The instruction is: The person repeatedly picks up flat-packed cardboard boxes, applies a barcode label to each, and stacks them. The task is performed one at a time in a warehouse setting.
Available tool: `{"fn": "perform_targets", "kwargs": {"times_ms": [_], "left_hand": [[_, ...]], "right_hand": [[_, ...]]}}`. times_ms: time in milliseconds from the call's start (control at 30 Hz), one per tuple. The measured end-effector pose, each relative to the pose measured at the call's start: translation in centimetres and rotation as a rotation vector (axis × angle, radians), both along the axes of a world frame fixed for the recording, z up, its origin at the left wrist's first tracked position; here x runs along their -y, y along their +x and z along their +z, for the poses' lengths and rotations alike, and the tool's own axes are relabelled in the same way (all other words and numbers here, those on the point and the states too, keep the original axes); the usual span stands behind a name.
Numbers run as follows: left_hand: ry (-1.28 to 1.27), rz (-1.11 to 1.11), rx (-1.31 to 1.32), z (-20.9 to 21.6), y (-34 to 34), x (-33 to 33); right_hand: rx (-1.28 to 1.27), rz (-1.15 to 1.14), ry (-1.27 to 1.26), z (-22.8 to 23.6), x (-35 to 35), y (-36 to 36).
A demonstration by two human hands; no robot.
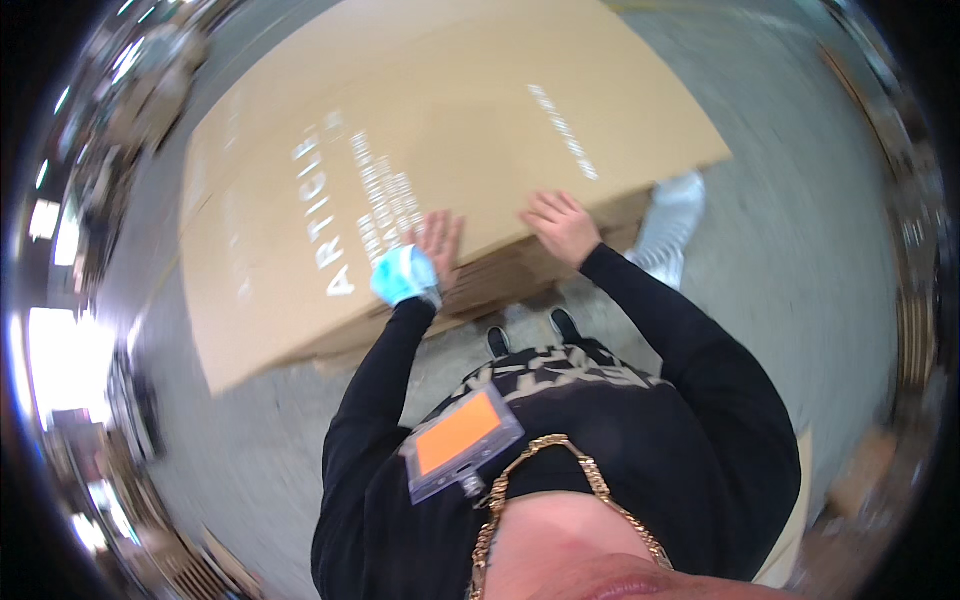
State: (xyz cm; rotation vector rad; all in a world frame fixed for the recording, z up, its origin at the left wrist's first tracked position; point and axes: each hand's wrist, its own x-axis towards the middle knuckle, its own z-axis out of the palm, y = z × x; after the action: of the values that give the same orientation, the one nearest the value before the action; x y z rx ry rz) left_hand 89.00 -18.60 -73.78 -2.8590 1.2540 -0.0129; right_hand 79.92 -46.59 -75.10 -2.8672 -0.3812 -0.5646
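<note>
A large sheet-like brown cardboard piece (pixel 470 120) with white printing lies in front of me; whether it is a box top or a loose sheet I cannot tell. My left hand (pixel 437 242) rests on its near edge with fingers stretched out. A light-blue face mask (pixel 404 274) is around my left wrist. Farther right along the same edge, my right hand (pixel 566 228) lies with its fingers flat on the cardboard. Neither hand grips anything. Below the edge, more brown cardboard (pixel 510 272) shows in shadow.
Pale plastic wrapping (pixel 668 225) sticks out under the cardboard's right corner. My shoes (pixel 564 326) stand on the grey concrete floor (pixel 800 240) close to the near edge. Stacked goods (pixel 150 95) line the far left, and a brown carton (pixel 865 468) sits at the lower right.
</note>
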Motion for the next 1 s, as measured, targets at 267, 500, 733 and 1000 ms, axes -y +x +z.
{"fn": "perform_targets", "kwargs": {"times_ms": [267,500,733,1000], "left_hand": [[-0.349,-0.283,-0.098,1.1,-3.0,3.2],[-0.529,-0.273,-1.197,-3.1,-9.9,20.8],[-0.603,0.701,-1.601,-18.1,-12.2,39.3],[-0.825,0.875,-1.131,-28.1,-12.4,46.6]], "right_hand": [[0.134,-0.278,0.492,-1.8,-2.0,-9.6],[-0.102,-1.259,1.303,-16.3,11.9,-19.3],[-0.194,-1.07,1.282,-18.2,19.3,-20.2],[-0.312,-0.976,1.235,-19.1,23.1,-23.1]]}}
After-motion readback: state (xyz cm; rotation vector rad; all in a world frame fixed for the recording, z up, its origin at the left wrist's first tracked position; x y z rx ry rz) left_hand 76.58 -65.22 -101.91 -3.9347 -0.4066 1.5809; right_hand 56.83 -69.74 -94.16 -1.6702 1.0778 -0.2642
